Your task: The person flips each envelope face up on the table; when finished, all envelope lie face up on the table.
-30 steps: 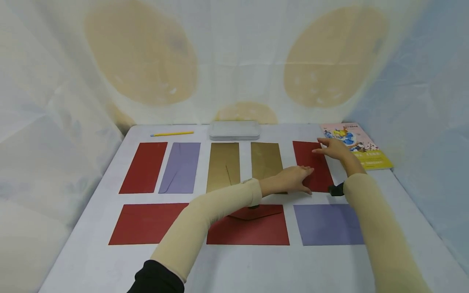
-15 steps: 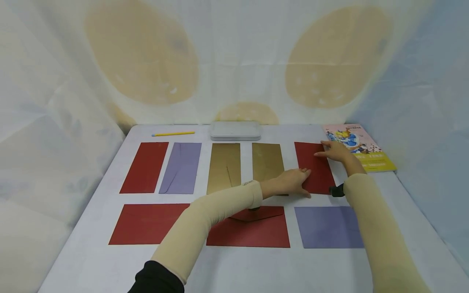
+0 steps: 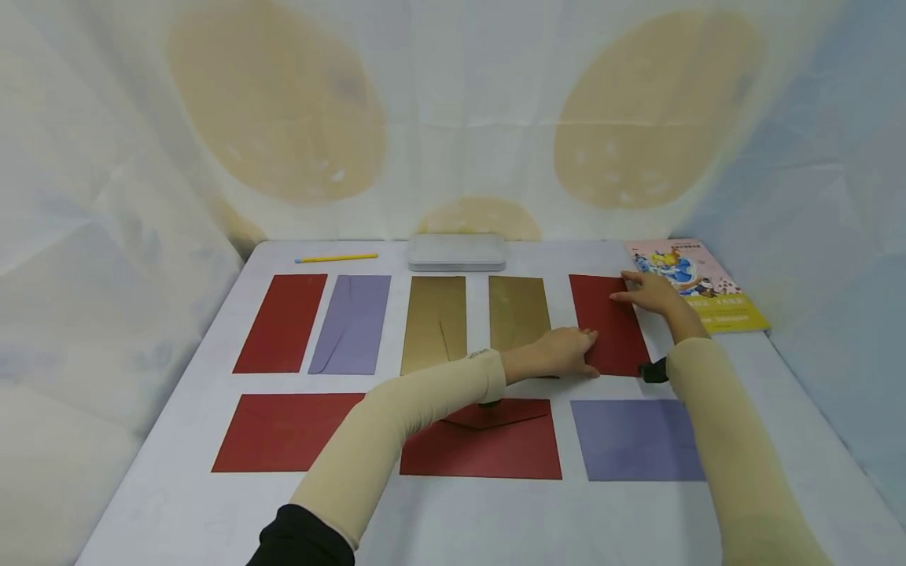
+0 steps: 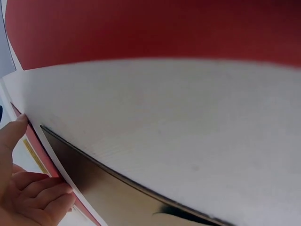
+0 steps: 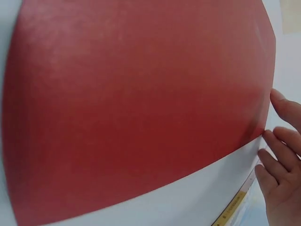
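Observation:
A red envelope lies upright in direction at the right end of the back row. Along its lower left edge, my left hand touches it with fingers extended and thumb spread. My right hand rests at its upper right edge, the fingertips right at the corner in the right wrist view, where the envelope's plain red face fills most of the picture. Beside the left wrist is a gold envelope, its lower part covered by that arm. Neither hand has its fingers curled round anything.
Left of these lie another gold envelope, a purple one and a red one. The front row has red, red with a flap and purple. Behind are a pencil, grey case and book.
My left hand has drawn back slightly from over the red envelope to its left edge. My right hand has shifted a little right to its corner. The view itself moved slightly.

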Action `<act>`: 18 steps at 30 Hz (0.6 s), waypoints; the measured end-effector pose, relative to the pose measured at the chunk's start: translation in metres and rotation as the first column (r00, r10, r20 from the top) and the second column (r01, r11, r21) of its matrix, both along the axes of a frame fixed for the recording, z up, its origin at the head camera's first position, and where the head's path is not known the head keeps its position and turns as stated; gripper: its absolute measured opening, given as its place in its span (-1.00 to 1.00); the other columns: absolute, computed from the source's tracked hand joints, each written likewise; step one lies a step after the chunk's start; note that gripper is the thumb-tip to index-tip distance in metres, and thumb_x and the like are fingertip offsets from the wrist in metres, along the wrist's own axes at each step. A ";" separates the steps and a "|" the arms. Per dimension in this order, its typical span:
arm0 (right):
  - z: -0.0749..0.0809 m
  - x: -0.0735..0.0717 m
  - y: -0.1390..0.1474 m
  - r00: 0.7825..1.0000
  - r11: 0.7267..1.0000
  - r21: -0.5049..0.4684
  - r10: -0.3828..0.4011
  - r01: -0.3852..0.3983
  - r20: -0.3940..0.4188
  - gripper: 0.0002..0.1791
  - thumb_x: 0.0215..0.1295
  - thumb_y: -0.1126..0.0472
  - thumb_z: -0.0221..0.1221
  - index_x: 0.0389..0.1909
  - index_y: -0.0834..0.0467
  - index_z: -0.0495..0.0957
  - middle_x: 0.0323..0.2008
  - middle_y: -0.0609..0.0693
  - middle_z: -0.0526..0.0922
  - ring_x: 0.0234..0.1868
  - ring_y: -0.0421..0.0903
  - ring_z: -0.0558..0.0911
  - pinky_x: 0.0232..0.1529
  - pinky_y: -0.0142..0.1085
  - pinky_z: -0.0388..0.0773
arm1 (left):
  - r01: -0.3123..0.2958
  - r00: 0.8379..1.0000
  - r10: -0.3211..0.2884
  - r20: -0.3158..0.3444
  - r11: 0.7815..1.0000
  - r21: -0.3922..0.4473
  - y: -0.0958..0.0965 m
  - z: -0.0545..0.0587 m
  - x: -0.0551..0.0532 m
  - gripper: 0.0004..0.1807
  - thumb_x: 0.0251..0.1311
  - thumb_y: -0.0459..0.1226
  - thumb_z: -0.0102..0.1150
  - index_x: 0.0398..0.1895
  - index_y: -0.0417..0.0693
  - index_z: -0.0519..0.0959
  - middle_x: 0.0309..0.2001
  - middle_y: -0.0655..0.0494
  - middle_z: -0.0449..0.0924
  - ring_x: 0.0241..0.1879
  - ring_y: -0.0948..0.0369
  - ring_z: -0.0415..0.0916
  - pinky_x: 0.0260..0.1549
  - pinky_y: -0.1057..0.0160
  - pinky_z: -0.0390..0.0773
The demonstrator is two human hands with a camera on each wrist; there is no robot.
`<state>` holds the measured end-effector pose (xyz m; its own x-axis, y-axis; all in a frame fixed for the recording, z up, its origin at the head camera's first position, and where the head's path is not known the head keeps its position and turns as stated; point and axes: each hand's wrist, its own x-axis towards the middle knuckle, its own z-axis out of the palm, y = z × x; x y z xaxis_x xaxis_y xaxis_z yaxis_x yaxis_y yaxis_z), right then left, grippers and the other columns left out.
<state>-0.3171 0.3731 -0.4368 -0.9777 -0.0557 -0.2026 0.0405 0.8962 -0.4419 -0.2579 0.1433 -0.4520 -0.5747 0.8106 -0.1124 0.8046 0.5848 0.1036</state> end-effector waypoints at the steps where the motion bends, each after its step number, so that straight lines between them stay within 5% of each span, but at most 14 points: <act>1: 0.000 0.000 0.000 1.000 1.000 -0.005 0.002 -0.002 0.002 -0.12 0.33 -0.10 0.16 0.43 0.35 0.05 0.35 0.50 0.09 0.32 0.48 0.08 0.19 0.33 0.12 | 0.008 1.000 -0.008 -0.005 1.000 -0.002 0.000 0.000 0.000 -0.16 0.20 0.17 0.18 0.39 -0.17 0.30 0.30 0.03 0.40 0.20 0.25 0.42 0.02 0.41 0.43; 5: -0.001 0.001 0.001 1.000 1.000 -0.018 0.009 -0.009 0.013 -0.12 0.35 -0.08 0.14 0.43 0.38 0.02 0.35 0.50 0.07 0.34 0.47 0.06 0.22 0.31 0.09 | 0.059 0.998 -0.059 -0.027 0.998 0.004 -0.002 -0.001 0.001 -0.23 0.24 0.09 0.18 0.37 -0.20 0.33 0.18 0.01 0.52 0.02 0.27 0.54 -0.17 0.41 0.52; 11: 0.000 0.000 0.004 1.000 1.000 -0.008 0.013 -0.013 0.001 -0.12 0.34 -0.10 0.15 0.42 0.38 0.06 0.35 0.48 0.09 0.35 0.45 0.07 0.23 0.30 0.08 | 0.103 0.991 -0.099 -0.092 0.994 0.040 -0.002 -0.001 -0.001 -0.42 0.23 -0.15 0.20 0.28 -0.22 0.43 -0.41 0.18 0.63 -0.51 0.39 0.42 -0.56 0.46 0.44; 14: 0.000 0.000 0.006 1.000 1.000 -0.003 0.025 -0.025 0.004 -0.13 0.35 -0.10 0.14 0.42 0.38 0.07 0.36 0.47 0.10 0.34 0.44 0.08 0.22 0.30 0.09 | 0.097 0.990 -0.094 -0.100 0.995 0.026 -0.001 0.002 0.000 -0.33 0.21 -0.02 0.25 0.30 -0.19 0.42 -0.32 0.17 0.64 -0.40 0.40 0.50 -0.48 0.46 0.48; 18: -0.001 0.001 0.007 0.999 1.000 -0.001 0.030 -0.030 0.023 -0.15 0.36 -0.10 0.13 0.42 0.36 0.08 0.36 0.47 0.09 0.33 0.45 0.09 0.21 0.32 0.10 | 0.079 0.992 -0.079 -0.103 0.997 -0.006 0.000 0.003 0.002 -0.17 0.13 0.20 0.22 0.34 -0.14 0.39 0.06 0.05 0.60 -0.01 0.29 0.56 -0.25 0.44 0.54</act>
